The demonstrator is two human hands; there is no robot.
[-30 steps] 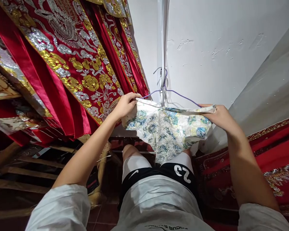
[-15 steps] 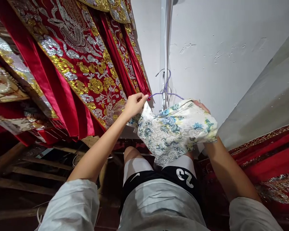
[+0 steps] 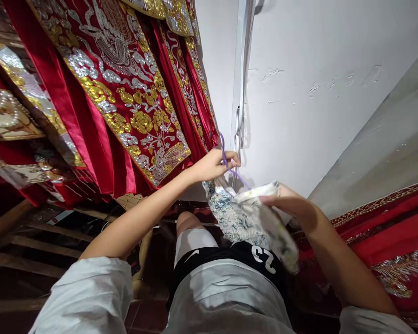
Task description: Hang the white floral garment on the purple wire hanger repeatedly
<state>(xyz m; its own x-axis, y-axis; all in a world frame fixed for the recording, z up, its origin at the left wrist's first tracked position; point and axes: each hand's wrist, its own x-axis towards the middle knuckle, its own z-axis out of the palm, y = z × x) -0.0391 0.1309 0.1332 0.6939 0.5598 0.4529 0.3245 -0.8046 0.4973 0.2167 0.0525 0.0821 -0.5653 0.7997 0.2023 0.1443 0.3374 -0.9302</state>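
A purple wire hanger point(image 3: 223, 144) is in my left hand point(image 3: 218, 164), its fingers closed around the wire near the neck and the hook pointing up. From it hangs a short white garment with a blue and green floral print point(image 3: 228, 211), crumpled and sagging over my thighs. My right hand point(image 3: 287, 199) grips the garment's upper right part, its thumb pressed on the cloth. The hanger's right arm runs down into the garment there. Below that hand the loose right end is blurred. The hanger's other arm is hidden behind my left hand and the cloth.
Red cloth panels with gold and silver sequins point(image 3: 142, 106) hang on the left. A metal strip point(image 3: 242, 60) runs down the white wall point(image 3: 299, 55). Lower left is a slatted wooden frame point(image 3: 48, 250); more red sequined fabric point(image 3: 404, 232) is at the right.
My left hand has moved from the garment's left shoulder to the hanger's neck. Garment and hanger have come lower and tilted. The right side of the garment has folded down.
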